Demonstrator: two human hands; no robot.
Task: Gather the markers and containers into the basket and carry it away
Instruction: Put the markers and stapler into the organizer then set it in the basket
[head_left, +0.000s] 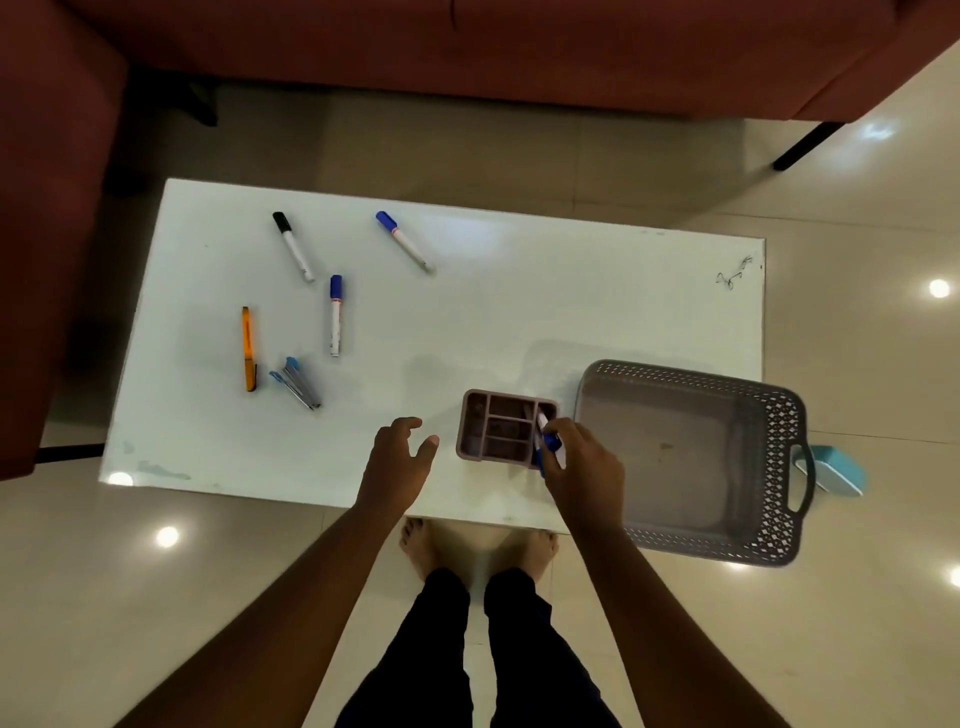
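A grey perforated basket (779, 467) sits on the right end of the white table (467, 322), hanging past its edges. Beside it on the left stands a pinkish-brown divided organiser (498, 426). My right hand (584, 467) is shut on a blue-capped marker (545, 441) at the organiser's right compartment. My left hand (400, 457) hovers open just left of the organiser. Loose on the table lie a black-capped marker (293, 247), two blue-capped markers (405, 241) (335, 315), an orange pen (249, 348) and a small bundle of blue pens (296, 383).
A red sofa (467, 47) runs along the far side and down the left. A light blue object (836, 470) lies on the floor behind the basket's handle. My bare feet stand at the table's near edge on glossy tile.
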